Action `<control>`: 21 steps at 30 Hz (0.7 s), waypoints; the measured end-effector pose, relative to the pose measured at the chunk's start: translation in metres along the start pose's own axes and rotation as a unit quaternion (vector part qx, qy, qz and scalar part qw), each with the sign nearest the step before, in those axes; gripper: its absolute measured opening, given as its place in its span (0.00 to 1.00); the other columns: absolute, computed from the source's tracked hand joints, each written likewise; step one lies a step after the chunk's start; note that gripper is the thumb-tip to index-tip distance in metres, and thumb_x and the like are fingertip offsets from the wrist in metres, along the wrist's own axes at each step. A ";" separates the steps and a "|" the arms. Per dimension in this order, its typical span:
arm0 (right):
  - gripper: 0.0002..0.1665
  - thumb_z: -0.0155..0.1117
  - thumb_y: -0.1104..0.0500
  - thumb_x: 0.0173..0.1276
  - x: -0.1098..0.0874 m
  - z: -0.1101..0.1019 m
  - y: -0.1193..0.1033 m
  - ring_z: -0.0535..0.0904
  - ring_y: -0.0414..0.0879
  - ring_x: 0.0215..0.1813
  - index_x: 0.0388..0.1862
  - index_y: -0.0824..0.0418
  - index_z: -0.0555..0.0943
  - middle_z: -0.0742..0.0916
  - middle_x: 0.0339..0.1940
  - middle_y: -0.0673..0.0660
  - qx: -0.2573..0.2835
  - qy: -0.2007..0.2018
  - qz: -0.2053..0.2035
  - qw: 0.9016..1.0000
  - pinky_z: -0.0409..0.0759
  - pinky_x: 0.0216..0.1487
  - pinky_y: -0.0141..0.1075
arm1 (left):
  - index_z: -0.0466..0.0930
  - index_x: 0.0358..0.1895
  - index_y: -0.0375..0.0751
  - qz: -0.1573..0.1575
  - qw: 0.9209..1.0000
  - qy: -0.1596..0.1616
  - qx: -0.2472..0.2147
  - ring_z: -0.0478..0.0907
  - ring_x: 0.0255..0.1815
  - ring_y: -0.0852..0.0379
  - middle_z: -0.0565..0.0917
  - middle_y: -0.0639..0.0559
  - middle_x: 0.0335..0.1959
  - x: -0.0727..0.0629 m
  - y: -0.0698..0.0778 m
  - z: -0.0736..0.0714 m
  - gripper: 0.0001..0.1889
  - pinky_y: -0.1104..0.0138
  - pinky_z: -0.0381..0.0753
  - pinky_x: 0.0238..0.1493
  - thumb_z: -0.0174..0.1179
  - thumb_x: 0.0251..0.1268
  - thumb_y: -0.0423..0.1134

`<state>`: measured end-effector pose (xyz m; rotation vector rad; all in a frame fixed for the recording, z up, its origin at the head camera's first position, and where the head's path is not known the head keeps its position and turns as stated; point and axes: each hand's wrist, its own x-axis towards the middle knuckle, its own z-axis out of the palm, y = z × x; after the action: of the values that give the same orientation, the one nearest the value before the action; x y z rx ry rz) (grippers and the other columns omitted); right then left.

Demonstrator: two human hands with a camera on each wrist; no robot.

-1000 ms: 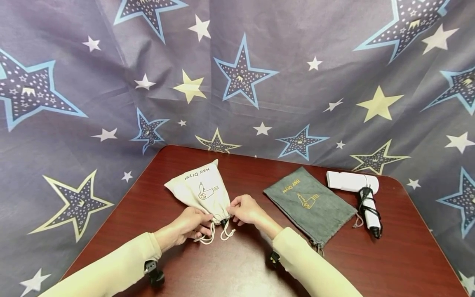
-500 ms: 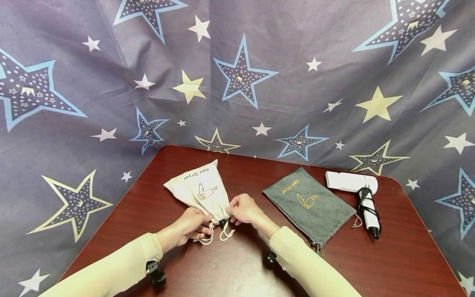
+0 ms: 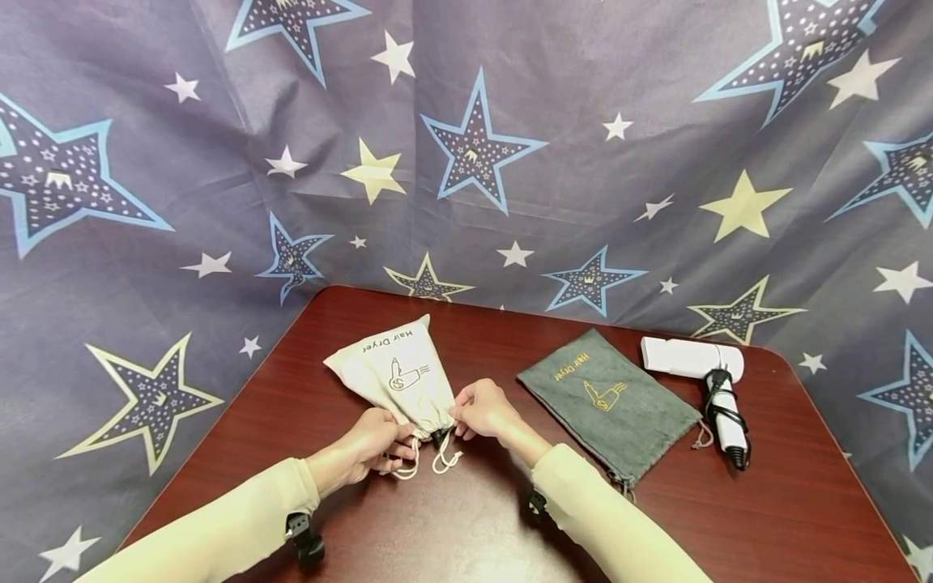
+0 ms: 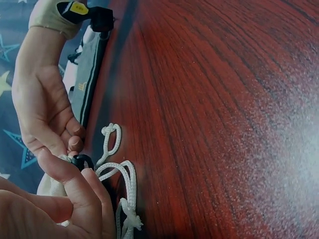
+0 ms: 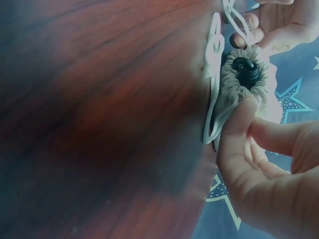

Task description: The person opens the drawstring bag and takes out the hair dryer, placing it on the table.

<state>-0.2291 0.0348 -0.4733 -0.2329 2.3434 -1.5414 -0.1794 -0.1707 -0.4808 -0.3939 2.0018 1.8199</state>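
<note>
A cream drawstring bag printed "Hair Dryer" lies toward the left of the table, its gathered mouth facing me. My left hand pinches the left edge of that mouth. On the other edge, my right hand pinches the cloth between thumb and fingers. Black cord shows inside the puckered opening in the right wrist view; whatever else the bag contains is hidden. White drawstrings with knotted ends hang from the mouth onto the table.
To the right lies a grey drawstring bag, flat, with gold "Hair Dryer" print. Beyond it a white hair dryer rests with its black cord wound around the handle. A star-patterned cloth hangs behind the dark red table.
</note>
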 end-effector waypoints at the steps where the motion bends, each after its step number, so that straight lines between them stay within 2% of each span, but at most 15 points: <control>1: 0.06 0.68 0.72 0.71 0.000 0.000 0.001 0.86 0.47 0.22 0.32 0.73 0.84 0.87 0.23 0.64 0.004 0.000 0.001 1.000 0.87 0.27 0.39 | 0.69 0.45 0.29 0.001 1.000 0.001 0.000 0.81 0.21 0.60 0.84 0.42 0.29 0.000 0.000 0.000 0.06 0.74 0.76 0.18 0.55 0.80 0.29; 13: 0.06 0.67 0.73 0.71 0.000 -0.005 0.006 0.82 0.43 0.21 0.33 0.75 0.83 0.87 0.26 0.68 0.064 -0.019 0.012 0.998 0.87 0.28 0.38 | 0.70 0.46 0.27 0.007 1.000 -0.007 0.001 0.83 0.23 0.57 0.86 0.40 0.31 -0.002 -0.002 -0.001 0.05 0.72 0.78 0.19 0.52 0.81 0.28; 18: 0.06 0.67 0.72 0.72 -0.001 -0.004 0.007 0.82 0.43 0.21 0.34 0.74 0.83 0.87 0.25 0.66 0.095 -0.029 0.025 0.995 0.87 0.27 0.37 | 0.69 0.46 0.28 0.007 1.000 -0.007 -0.005 0.84 0.24 0.56 0.86 0.39 0.32 -0.003 -0.001 0.001 0.06 0.71 0.80 0.20 0.53 0.80 0.29; 21: 0.08 0.67 0.69 0.73 -0.001 -0.003 0.006 0.82 0.44 0.21 0.32 0.71 0.83 0.86 0.25 0.64 0.091 -0.031 0.030 0.995 0.86 0.26 0.37 | 0.70 0.44 0.29 0.010 1.000 -0.002 0.001 0.84 0.23 0.57 0.86 0.40 0.32 -0.002 0.001 0.002 0.08 0.72 0.78 0.19 0.56 0.80 0.32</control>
<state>-0.2290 0.0396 -0.4773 -0.1613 2.1264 -1.6815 -0.1775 -0.1686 -0.4790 -0.3693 2.0120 1.8292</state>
